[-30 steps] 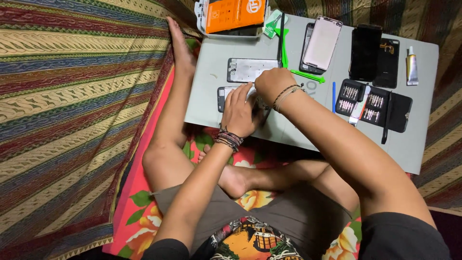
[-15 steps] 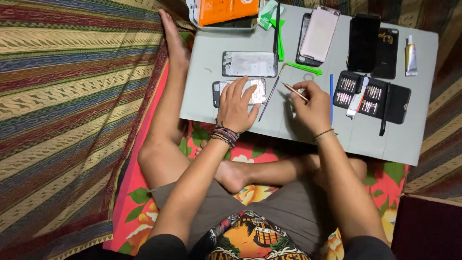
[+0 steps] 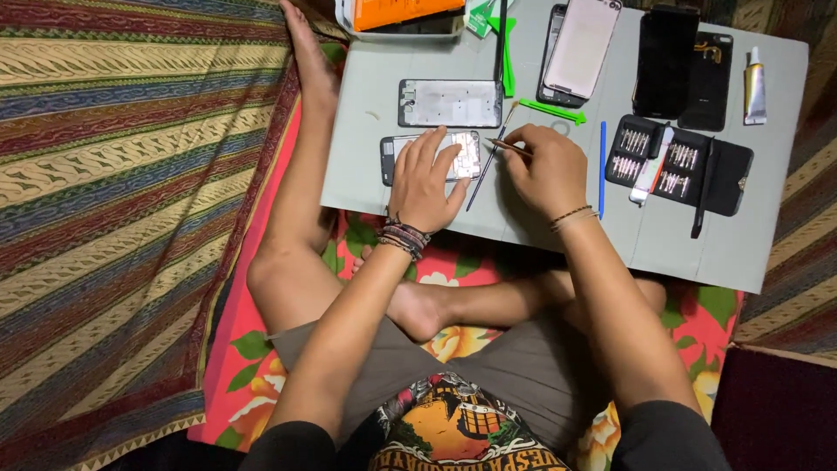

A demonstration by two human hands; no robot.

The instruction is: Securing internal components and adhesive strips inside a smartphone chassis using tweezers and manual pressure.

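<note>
Pressing flat, fingers spread, the left hand (image 3: 425,179) covers an opened phone (image 3: 431,158); at three o'clock, the right hand (image 3: 547,170) pinches seemingly a thin tool (image 3: 508,146).

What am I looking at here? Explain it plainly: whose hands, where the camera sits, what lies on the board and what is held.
There is one view, from a camera worn on a person's head, looking down at their own lap and hands. The person sits cross-legged on patterned cloth with a grey board in front of them. The left hand lies flat on an opened phone, holding it down. The right hand pinches a thin tool whose tip points towards that phone. Beside them lies a slim dark-handled brush. Further up are a bare phone frame, green plastic pry tools, a blue stick, an open black case of screwdriver bits, more phone parts, a small tube and an orange box.
</note>
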